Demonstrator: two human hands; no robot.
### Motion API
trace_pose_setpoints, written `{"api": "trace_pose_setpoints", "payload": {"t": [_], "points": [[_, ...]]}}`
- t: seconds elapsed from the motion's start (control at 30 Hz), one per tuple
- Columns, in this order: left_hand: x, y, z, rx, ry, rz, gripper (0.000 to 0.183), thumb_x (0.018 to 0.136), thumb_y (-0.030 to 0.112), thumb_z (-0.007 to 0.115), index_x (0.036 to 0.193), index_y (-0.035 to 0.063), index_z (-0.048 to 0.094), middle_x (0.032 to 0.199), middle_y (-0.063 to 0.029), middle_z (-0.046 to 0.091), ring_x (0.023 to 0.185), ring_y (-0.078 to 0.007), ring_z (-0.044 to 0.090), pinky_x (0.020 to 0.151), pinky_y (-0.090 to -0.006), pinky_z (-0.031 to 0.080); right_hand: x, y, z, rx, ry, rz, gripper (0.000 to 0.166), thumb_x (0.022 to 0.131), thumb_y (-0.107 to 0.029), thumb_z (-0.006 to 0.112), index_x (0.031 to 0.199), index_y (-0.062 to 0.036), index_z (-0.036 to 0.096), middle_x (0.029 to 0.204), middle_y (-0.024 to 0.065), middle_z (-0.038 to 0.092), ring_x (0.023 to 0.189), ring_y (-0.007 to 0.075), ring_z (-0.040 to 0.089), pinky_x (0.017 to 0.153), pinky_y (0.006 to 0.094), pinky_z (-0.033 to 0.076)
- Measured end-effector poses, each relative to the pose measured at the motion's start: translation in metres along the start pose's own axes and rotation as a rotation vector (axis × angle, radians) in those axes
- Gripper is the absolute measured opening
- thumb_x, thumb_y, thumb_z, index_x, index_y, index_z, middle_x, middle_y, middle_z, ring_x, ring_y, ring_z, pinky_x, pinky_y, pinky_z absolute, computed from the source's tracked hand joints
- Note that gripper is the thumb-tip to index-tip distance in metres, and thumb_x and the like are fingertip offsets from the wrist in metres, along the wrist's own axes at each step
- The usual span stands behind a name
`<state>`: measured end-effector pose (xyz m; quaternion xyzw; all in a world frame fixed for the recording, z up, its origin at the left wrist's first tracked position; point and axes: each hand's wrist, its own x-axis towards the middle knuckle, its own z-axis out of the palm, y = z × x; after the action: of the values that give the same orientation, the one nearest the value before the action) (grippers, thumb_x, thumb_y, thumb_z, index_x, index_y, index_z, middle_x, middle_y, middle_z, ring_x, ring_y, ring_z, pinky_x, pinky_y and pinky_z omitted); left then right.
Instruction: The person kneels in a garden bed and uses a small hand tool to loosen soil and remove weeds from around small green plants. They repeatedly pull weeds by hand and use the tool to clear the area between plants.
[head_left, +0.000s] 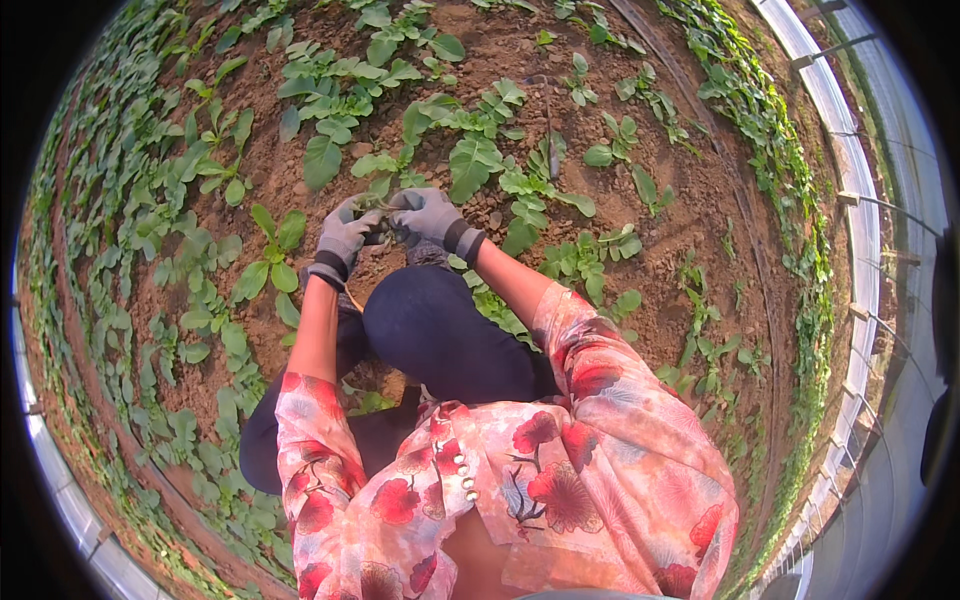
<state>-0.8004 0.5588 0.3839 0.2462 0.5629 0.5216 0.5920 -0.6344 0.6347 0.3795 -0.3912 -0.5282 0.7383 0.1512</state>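
My left hand (346, 229) and my right hand (429, 214), both in grey work gloves with dark cuffs, are close together above the soil, just beyond my knees. Pinched between their fingers is a small bunch of wilted greenery (369, 201) with thin pale stems. The fingers partly hide it. Just past the hands, lobed leafy plants (474, 161) grow from the brown soil. Left of my left hand stands a broad-leaved seedling (274, 259). A slim hand tool (552, 150) with a bent end lies on the ground to the right, among the leaves.
Dense rows of leafy crop (135, 217) fill the left side. On the right, a dark drip hose (739, 180) runs along the bed beside a strip of climbing greenery (795, 217). Beyond that is the greenhouse's plastic side wall (911, 300). My bent knee (424, 315) is close below the hands.
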Motion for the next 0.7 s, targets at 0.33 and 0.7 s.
{"api": "trace_pose_setpoints", "payload": {"t": [0.33, 0.7], "points": [[-0.055, 0.065, -0.165, 1.221, -0.003, 0.233, 0.04, 0.085, 0.014, 0.061, 0.123, 0.0057, 0.051, 0.104, -0.0082, 0.063, 0.096, -0.019, 0.06, 0.085, -0.0311, 0.046, -0.104, 0.034, -0.112, 0.14, 0.442, 0.054, 0.019, 0.082, -0.006, 0.061, 0.099, -0.0002, 0.058, 0.077, 0.0075, 0.063, 0.059, 0.0169, 0.065, 0.046, 0.0285, 0.053], [-0.132, 0.012, -0.223, 1.234, -0.036, -0.254, 0.041, 0.083, 0.029, 0.064, 0.117, 0.0068, 0.057, 0.108, -0.0135, 0.063, 0.098, -0.0246, 0.06, 0.085, -0.034, 0.046, -0.176, 0.111, -0.133, 0.295, 0.514, 0.37, 0.014, 0.084, -0.005, 0.058, 0.097, -0.0038, 0.055, 0.081, 0.0072, 0.064, 0.062, 0.0216, 0.066, 0.051, 0.0347, 0.056]]}}
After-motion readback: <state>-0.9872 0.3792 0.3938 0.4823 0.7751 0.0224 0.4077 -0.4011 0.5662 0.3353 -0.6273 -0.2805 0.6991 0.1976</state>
